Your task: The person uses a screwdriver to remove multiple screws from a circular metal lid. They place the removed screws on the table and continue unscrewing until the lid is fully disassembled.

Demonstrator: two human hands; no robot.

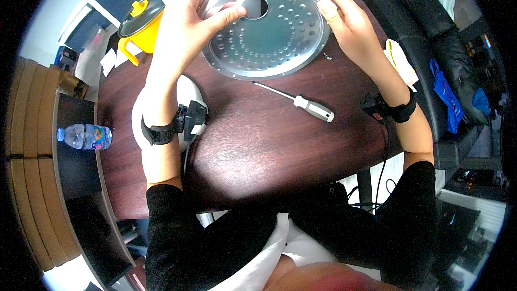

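Note:
Both my hands hold up a round lid [258, 48] above the far part of the table, its dimpled metal inner face toward me and a white rim around it. My left hand [188, 19] grips its left side, with the thumb reaching to the round hole near the top and the other fingers partly hidden behind. On the right rim, my right hand [344, 21] is closed with the thumb in front. A screwdriver [312, 108] with a grey-white handle lies below the lid. Several tiny screws [327, 56] seem to lie near its right edge.
A rounded white object [186, 89] sits under my left forearm. Farther left stand a yellow pot [142, 32] with a dark lid and a water bottle [86, 136] lying sideways. A pale yellow-edged cloth [401, 64] is at the table's right edge, beside a black sofa [425, 27].

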